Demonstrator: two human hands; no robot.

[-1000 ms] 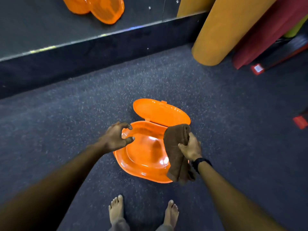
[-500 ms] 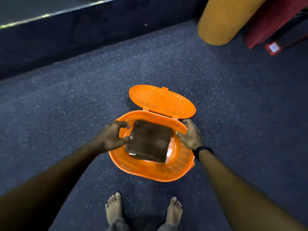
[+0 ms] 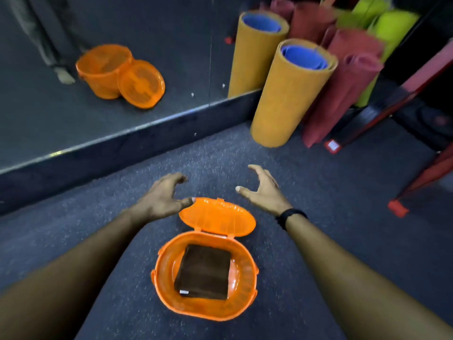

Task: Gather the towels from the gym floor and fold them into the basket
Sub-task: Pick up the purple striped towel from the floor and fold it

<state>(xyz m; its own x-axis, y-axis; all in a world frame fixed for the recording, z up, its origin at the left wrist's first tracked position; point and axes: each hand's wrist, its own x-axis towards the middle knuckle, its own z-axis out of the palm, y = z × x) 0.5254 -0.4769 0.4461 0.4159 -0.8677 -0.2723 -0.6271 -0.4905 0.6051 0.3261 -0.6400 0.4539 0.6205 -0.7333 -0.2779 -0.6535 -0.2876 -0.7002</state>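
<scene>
We'd let go: towel [image 3: 204, 272] sat folded in the basket [image 3: 163, 294], left hand [image 3: 160, 198] and right hand [image 3: 263, 190] lifted, fingers spread, empty.

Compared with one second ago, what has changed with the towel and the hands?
The right hand let go of the brown towel, which now lies folded flat in the orange basket. Both hands lifted away, open, above the lid; the left hand left the rim. Basket and open lid stayed.
</scene>
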